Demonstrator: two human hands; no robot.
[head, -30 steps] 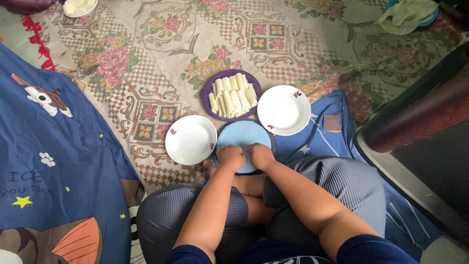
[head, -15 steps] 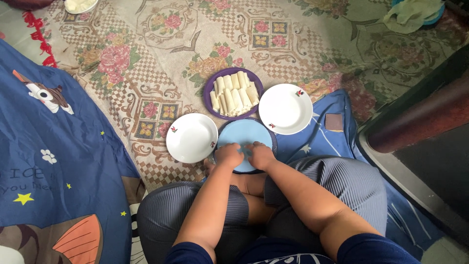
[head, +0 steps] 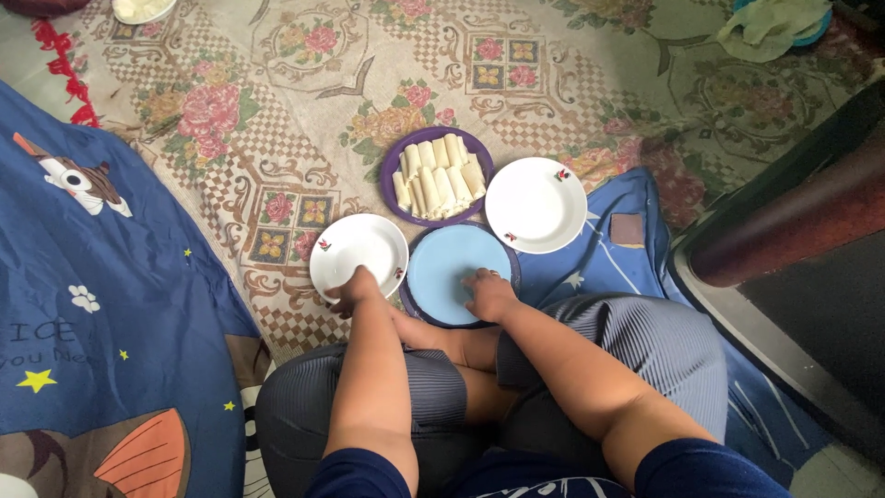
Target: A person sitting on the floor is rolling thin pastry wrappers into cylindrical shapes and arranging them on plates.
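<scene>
Head view: left hand point(head: 350, 290) has shifted onto white plate point(head: 358, 253)

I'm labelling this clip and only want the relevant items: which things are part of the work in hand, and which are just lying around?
In hand:
- left hand on the rim of the left white plate
- right hand on the light blue round sheet
- purple plate of pale rolls
- right white plate

Lying about:
- blue cartoon blanket
- green cloth
- small brown square
- floral mat

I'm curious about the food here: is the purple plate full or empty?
Full. The purple plate is nearly covered by pale rolls lying side by side in rows, while the white plate beside it is bare.
</scene>
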